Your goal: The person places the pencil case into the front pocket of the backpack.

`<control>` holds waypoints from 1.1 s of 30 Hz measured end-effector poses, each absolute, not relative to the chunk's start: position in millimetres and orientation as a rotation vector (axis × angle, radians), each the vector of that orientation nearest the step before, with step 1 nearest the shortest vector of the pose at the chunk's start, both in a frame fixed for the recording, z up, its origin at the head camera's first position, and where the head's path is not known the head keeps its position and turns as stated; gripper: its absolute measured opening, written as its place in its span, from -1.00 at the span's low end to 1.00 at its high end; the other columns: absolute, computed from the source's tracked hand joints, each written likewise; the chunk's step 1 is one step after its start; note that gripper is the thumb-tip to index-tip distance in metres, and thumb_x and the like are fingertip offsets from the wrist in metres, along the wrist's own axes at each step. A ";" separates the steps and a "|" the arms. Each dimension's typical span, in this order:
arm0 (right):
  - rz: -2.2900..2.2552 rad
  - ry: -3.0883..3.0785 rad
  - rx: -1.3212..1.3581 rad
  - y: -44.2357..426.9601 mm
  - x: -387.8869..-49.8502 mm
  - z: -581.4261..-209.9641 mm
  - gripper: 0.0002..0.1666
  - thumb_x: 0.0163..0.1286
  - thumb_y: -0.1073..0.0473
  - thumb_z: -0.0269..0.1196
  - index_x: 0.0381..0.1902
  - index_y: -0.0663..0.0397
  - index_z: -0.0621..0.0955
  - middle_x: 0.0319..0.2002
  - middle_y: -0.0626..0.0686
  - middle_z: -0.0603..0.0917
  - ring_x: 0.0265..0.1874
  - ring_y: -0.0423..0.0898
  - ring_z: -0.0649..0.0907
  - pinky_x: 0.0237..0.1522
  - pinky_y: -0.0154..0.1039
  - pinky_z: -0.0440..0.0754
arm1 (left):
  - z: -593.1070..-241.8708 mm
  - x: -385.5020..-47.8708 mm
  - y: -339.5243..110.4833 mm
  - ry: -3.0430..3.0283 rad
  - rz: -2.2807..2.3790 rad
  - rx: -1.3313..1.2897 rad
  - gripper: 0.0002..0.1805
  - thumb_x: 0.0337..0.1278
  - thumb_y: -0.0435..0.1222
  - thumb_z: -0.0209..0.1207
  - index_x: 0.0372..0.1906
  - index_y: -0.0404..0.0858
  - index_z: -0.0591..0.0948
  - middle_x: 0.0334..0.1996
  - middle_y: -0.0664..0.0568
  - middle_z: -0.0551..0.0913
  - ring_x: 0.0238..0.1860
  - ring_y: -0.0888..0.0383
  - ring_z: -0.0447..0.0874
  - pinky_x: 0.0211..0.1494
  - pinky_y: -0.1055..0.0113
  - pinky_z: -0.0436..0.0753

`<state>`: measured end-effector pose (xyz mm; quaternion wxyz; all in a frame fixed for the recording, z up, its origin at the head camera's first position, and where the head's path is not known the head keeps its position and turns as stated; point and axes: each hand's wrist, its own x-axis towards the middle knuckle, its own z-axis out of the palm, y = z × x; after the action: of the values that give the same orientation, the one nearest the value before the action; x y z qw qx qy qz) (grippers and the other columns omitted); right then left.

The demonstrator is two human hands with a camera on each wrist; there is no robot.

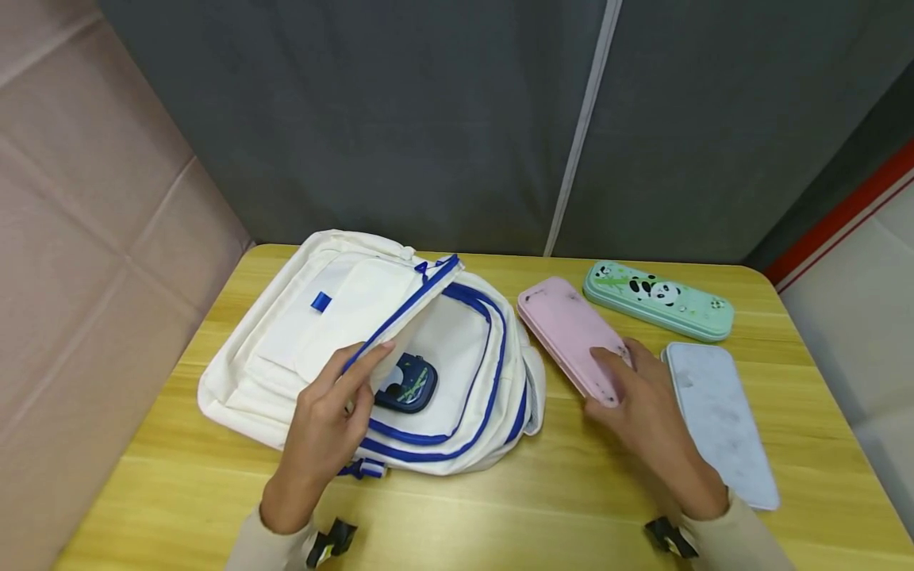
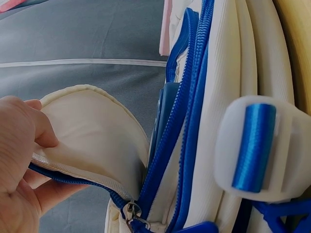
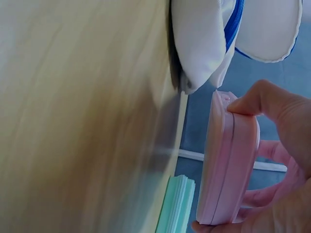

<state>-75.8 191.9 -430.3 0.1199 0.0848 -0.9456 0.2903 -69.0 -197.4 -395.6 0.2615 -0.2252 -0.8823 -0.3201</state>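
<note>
A white backpack (image 1: 286, 349) with blue zips lies on the table, its front pocket unzipped. My left hand (image 1: 324, 420) pinches the edge of the pocket flap (image 2: 97, 126) and lifts it away from the bag. Inside the pocket sits a dark blue case (image 1: 417, 385), partly hidden by the flap. To the right of the backpack, my right hand (image 1: 643, 404) grips a pink pencil case (image 1: 571, 329) by its near end. In the right wrist view the thumb lies on one side of the pink case (image 3: 228, 160), fingers on the other.
A mint green panda pencil case (image 1: 660, 300) lies at the back right of the wooden table (image 1: 535, 515). A pale grey marbled case (image 1: 721, 420) lies beside my right hand. Behind the table hangs a grey curtain (image 1: 393, 119).
</note>
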 end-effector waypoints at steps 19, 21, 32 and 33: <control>0.841 -2.872 0.352 164.7 -76.7 -405.6 -0.29 0.12 0.25 0.45 0.30 0.07 0.64 0.49 0.45 0.32 0.45 0.45 0.31 0.42 0.45 0.31 | -396.2 -69.1 -197.1 -2.380 -0.863 -0.617 -0.40 0.21 -0.66 0.14 0.30 -0.18 0.68 0.08 -0.22 0.69 -0.24 0.04 0.62 -0.37 0.60 0.44; 0.846 -2.875 0.379 160.6 -77.9 -404.7 -0.29 0.12 0.26 0.44 0.30 0.06 0.64 0.51 0.44 0.31 0.46 0.44 0.30 0.43 0.44 0.32 | -396.4 -69.1 -197.1 -2.378 -0.861 -0.618 -0.40 0.20 -0.66 0.14 0.29 -0.18 0.68 0.08 -0.22 0.69 -0.23 0.03 0.62 -0.38 0.59 0.45; 0.851 -2.928 0.527 136.2 -87.2 -405.0 -0.31 0.18 0.22 0.48 0.32 0.00 0.65 0.54 0.37 0.29 0.48 0.40 0.30 0.43 0.39 0.40 | -397.5 -69.6 -197.8 -2.367 -0.852 -0.620 -0.40 0.18 -0.66 0.16 0.28 -0.18 0.69 0.07 -0.22 0.69 -0.19 0.01 0.64 -0.30 0.57 0.49; 0.846 -2.928 0.543 134.5 -88.1 -405.6 -0.31 0.18 0.22 0.49 0.31 -0.01 0.66 0.54 0.36 0.30 0.48 0.39 0.31 0.43 0.38 0.41 | -397.7 -69.8 -197.8 -2.364 -0.850 -0.623 -0.40 0.18 -0.66 0.16 0.28 -0.18 0.69 0.06 -0.22 0.69 -0.19 0.01 0.64 -0.30 0.56 0.49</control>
<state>-88.1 134.5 -405.6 0.0227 0.1753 -0.9455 0.2733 -69.8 -197.8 -397.7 0.2733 -0.2314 -0.8786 -0.3159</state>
